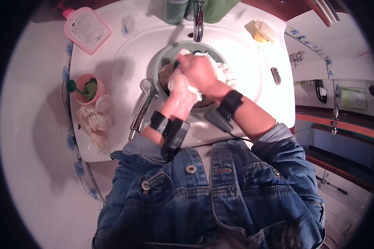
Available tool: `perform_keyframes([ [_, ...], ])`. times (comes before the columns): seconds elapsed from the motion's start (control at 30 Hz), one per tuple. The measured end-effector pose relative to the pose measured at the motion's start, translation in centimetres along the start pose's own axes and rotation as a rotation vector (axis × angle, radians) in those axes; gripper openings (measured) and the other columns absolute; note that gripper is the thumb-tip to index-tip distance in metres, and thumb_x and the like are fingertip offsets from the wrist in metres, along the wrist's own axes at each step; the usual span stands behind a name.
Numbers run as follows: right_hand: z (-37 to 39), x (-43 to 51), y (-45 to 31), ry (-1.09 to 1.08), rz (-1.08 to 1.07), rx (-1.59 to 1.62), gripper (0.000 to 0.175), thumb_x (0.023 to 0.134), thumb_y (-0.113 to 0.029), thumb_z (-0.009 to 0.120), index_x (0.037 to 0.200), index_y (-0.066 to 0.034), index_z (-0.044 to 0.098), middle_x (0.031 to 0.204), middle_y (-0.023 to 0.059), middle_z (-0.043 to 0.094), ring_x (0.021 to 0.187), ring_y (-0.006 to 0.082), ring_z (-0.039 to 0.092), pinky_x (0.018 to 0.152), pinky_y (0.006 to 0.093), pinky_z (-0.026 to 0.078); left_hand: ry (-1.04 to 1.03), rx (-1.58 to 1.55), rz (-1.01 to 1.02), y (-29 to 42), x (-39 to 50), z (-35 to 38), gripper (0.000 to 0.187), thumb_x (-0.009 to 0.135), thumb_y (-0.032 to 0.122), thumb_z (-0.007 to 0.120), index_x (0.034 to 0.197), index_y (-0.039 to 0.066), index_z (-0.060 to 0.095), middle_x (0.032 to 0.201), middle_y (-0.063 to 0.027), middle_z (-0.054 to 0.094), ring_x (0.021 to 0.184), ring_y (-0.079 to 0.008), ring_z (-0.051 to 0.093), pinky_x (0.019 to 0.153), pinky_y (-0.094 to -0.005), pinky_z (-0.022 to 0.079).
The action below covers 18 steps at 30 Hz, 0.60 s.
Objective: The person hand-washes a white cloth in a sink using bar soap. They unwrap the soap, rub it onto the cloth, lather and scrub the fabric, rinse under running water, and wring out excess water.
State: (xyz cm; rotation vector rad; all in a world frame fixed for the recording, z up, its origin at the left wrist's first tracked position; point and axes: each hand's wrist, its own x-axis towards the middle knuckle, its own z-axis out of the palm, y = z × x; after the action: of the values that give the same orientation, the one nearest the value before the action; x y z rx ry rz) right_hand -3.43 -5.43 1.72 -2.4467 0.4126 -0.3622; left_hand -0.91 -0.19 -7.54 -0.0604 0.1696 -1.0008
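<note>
A pale green plastic basin (pixel 157 67) stands in the white washbasin (pixel 124 81) under the chrome faucet (pixel 198 25). Wet, light-coloured cloths (pixel 227 72) lie in it, with some dark green fabric among them. Both hands are over the basin, close together and wet with suds. My left hand (pixel 178 82) is on a soapy white cloth (pixel 212 63), fingers mostly hidden. My right hand (pixel 198 70) is curled and presses against the left at the same cloth; it is slightly blurred, and its fingertips are hidden. Black bands with small devices circle both wrists.
Left of the basin lies a chrome hand shower (pixel 141 113). Along the left rim are a pink pump bottle (pixel 88 30), a pink cup (pixel 88 81) with green items, and a crumpled cream cloth (pixel 95 123). At right are a brush (pixel 275 76) and soap bars (pixel 265 31). Bottles (pixel 176 12) flank the faucet.
</note>
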Motion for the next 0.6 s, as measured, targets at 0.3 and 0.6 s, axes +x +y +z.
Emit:
perform_keyframes([
  [0.3,-0.1,0.1,0.5,-0.044,0.091,-0.126,0.032,0.089,-0.026,0.045,0.072,-0.0046,0.061,0.066,0.0171,0.061,0.062,0.0351,0.060,0.059,0.0440,0.048,0.503,0.375,0.036,-0.1,-0.6,3.9,0.034,0.097,0.030,0.034,0.110,0.005,0.052,0.107,-0.0109,0.058,0.097,-0.0233,0.057,0.083,-0.0356,0.048],
  [0.6,-0.2,0.2,0.7,-0.083,0.164,-0.066,0.044,0.093,-0.035,0.043,0.072,-0.0013,0.062,0.070,0.0211,0.060,0.069,0.0397,0.058,0.065,0.0451,0.047,0.461,0.482,-0.010,0.0,-0.9,3.5,0.037,0.094,0.033,0.034,0.111,0.004,0.051,0.103,-0.0101,0.059,0.096,-0.0238,0.057,0.083,-0.0375,0.047],
])
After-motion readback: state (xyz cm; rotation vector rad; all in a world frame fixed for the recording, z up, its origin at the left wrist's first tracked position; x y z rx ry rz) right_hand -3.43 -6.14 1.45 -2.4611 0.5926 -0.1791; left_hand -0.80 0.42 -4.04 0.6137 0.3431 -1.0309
